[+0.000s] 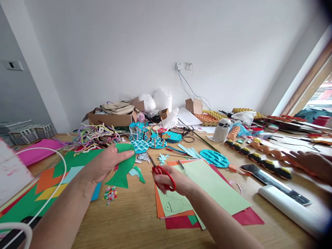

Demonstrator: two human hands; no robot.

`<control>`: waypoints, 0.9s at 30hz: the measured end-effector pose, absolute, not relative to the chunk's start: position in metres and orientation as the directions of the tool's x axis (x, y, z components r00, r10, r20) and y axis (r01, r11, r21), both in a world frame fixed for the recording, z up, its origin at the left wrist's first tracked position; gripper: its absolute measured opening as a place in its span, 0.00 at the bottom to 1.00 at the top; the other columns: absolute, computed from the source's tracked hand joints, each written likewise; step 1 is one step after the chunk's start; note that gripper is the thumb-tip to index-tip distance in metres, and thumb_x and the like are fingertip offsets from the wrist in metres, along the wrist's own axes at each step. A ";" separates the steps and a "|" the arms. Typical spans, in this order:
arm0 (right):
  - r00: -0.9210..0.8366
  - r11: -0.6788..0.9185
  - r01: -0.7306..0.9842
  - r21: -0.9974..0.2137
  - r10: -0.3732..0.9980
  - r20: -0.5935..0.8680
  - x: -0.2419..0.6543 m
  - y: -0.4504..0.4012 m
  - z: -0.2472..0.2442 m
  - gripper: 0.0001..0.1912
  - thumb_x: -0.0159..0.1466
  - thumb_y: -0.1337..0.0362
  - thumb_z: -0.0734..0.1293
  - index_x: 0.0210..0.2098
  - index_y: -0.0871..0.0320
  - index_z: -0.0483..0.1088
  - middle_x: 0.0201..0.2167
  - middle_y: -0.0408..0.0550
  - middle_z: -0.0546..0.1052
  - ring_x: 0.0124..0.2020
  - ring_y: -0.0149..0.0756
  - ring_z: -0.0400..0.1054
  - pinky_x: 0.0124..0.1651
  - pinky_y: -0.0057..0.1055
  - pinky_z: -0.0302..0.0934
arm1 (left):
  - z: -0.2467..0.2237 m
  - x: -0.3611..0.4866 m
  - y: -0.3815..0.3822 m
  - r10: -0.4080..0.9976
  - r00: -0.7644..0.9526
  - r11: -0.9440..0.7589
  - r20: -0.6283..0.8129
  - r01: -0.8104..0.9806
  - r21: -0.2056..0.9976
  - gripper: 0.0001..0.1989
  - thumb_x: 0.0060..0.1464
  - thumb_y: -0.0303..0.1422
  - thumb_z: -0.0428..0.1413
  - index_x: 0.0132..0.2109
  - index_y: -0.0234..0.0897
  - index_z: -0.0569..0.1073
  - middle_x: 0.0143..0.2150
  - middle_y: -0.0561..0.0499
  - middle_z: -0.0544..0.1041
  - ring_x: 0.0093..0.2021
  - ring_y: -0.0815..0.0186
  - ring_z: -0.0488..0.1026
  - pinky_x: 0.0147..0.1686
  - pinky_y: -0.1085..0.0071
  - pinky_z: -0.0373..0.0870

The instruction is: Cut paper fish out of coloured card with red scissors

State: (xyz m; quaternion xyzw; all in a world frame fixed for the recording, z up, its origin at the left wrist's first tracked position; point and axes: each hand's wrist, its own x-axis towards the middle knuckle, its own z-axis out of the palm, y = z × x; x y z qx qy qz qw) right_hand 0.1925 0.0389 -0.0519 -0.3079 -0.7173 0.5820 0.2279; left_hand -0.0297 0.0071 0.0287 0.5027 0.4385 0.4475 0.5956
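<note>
Pinched between the thumb and fingers of my left hand [106, 162] is a green paper cutout [120, 174] with a rounded top and a flared lower end, like a fish. My right hand [171, 180] grips red-handled scissors [166, 174], their blades pointing up and left, apart from the green paper. Green scraps [140, 174] lie on the table between my hands. Under my right forearm rests a stack of coloured paper, with a pale green sheet [215, 190] on top and a fish drawing [178, 204] near its lower left edge.
Pipe cleaners [95, 136] heap at back left. Blue egg-carton pieces [214, 158] lie mid-table; a white bottle [221, 130] stands behind. A phone [277, 183] and a white power-bank-like object [290, 207] lie right, near another person's hand [310, 164]. A white cable [62, 166] loops at left.
</note>
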 end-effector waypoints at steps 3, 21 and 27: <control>-0.486 0.232 0.481 -0.846 0.873 -0.037 0.187 0.043 -0.053 0.06 0.59 0.62 0.61 0.32 0.58 0.59 0.22 0.39 0.66 0.20 0.25 0.62 0.21 0.20 0.52 | 0.030 -0.027 0.008 0.970 0.231 0.091 -0.073 -0.070 0.993 0.10 0.41 0.33 0.64 0.34 0.37 0.75 0.25 0.53 0.79 0.24 0.67 0.76 0.26 0.73 0.75; -0.664 0.731 0.676 0.096 0.661 -0.350 0.115 -0.024 -0.050 0.08 0.54 0.67 0.67 0.32 0.61 0.76 0.31 0.58 0.78 0.34 0.49 0.74 0.31 0.36 0.67 | 0.046 -0.035 -0.003 0.995 0.091 -0.005 0.029 -0.248 0.969 0.08 0.33 0.32 0.67 0.20 0.36 0.75 0.16 0.56 0.76 0.16 0.71 0.71 0.16 0.80 0.70; -0.535 0.538 0.842 -0.032 0.829 -0.163 0.128 0.020 -0.045 0.14 0.57 0.64 0.63 0.40 0.61 0.73 0.39 0.58 0.77 0.40 0.47 0.73 0.36 0.36 0.67 | 0.044 -0.038 0.000 0.997 0.072 0.015 0.000 -0.218 0.976 0.08 0.35 0.32 0.66 0.20 0.36 0.74 0.16 0.56 0.76 0.15 0.69 0.71 0.17 0.76 0.71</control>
